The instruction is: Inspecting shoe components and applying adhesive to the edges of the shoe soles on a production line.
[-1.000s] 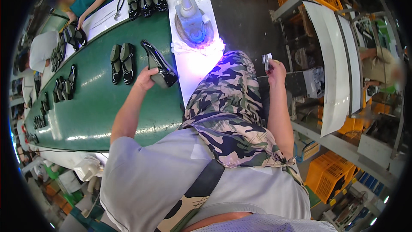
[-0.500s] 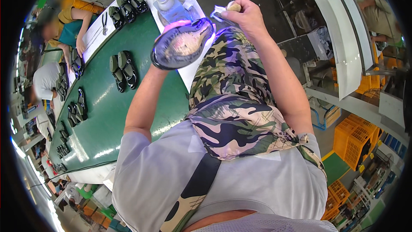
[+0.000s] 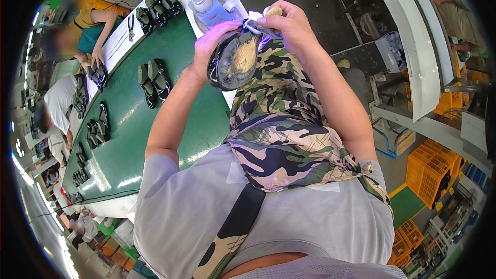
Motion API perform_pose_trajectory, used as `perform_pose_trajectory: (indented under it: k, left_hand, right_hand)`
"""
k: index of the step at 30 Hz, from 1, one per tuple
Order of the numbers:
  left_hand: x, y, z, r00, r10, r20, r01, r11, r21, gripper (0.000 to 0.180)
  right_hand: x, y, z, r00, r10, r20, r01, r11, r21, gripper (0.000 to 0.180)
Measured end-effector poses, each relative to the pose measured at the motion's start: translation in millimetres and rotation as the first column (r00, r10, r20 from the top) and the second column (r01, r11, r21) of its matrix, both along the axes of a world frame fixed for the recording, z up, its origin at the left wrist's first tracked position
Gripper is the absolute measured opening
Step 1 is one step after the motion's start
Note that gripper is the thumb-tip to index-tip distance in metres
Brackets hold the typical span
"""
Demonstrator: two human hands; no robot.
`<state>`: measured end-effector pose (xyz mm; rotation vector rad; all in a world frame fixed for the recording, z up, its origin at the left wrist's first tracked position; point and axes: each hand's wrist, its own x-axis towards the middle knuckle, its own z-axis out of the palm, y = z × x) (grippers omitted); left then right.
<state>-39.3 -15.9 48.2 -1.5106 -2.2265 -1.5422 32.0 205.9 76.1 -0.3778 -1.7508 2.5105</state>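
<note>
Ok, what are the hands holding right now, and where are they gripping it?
The left hand cups a glossy black shoe around its upper end, inside showing. The right hand pinches a small tool at the shoe's top edge.

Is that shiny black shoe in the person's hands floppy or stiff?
The shiny black shoe probably stays fairly stiff: it keeps its shape in the left hand. Its glossy surface may be slippery. It seems light, since the right hand only pinches the edge.

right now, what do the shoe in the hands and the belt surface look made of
Shoe: glossy black upper, probably patent or synthetic leather, judging by its bright highlights; tan matte insole. Belt: smooth green rubbery or vinyl sheet with soft sheen, likely.
</note>
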Motion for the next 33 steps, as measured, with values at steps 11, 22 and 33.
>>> perform_pose_trajectory:
  k: [11,22,33]
  left_hand:
    - [11.6,22.5,10.1,0.998,0.054,0.028,-0.045,0.965,-0.257,0.062]
    - [-5.6,16.3,-2.7,0.858,-0.127,0.498,0.330,0.879,-0.343,0.074]
    - [9.5,18.0,1.2,0.298,-0.160,0.941,0.400,0.916,0.029,0.095]
  right_hand:
    - [10.5,9.5,43.8,0.987,-0.036,-0.160,0.037,0.999,0.009,0.019]
    - [-19.6,38.1,31.7,0.931,0.006,-0.365,0.064,0.982,0.180,0.017]
    - [-14.9,35.4,-1.7,0.912,0.128,-0.389,-0.021,0.963,0.269,0.019]
